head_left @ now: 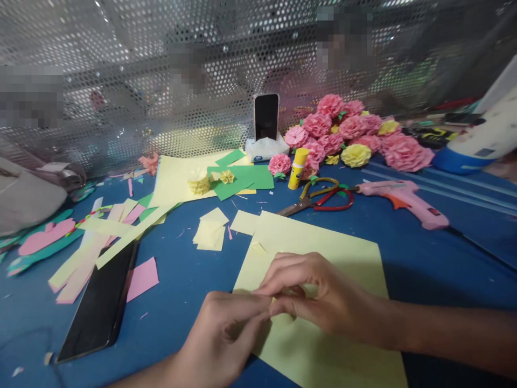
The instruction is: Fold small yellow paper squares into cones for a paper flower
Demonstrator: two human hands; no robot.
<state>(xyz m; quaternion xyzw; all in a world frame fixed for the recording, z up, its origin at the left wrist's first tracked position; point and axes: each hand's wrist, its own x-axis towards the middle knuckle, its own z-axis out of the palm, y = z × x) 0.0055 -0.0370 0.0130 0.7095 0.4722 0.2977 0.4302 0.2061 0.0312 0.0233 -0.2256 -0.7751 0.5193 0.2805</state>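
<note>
Both hands meet low in the middle of the head view, over a large pale yellow paper sheet [323, 253] lying on the blue table [424, 258]. My left hand [226, 334] is curled, its fingertips pinching a small yellow paper piece [264, 302] at the sheet's near left edge. My right hand [319, 296] is closed too, thumb and fingers pressed onto the same small piece right beside the left fingertips. Most of that piece is hidden by the fingers.
A black phone [100, 302] lies at left beside paper strips [97, 242]. Small yellow squares [210, 231], scissors [319, 199], a glue stick [298, 168], a pink glue gun [404, 199], paper flowers [347, 134], a propped phone [266, 116] and a perforated metal screen [161, 81] lie beyond.
</note>
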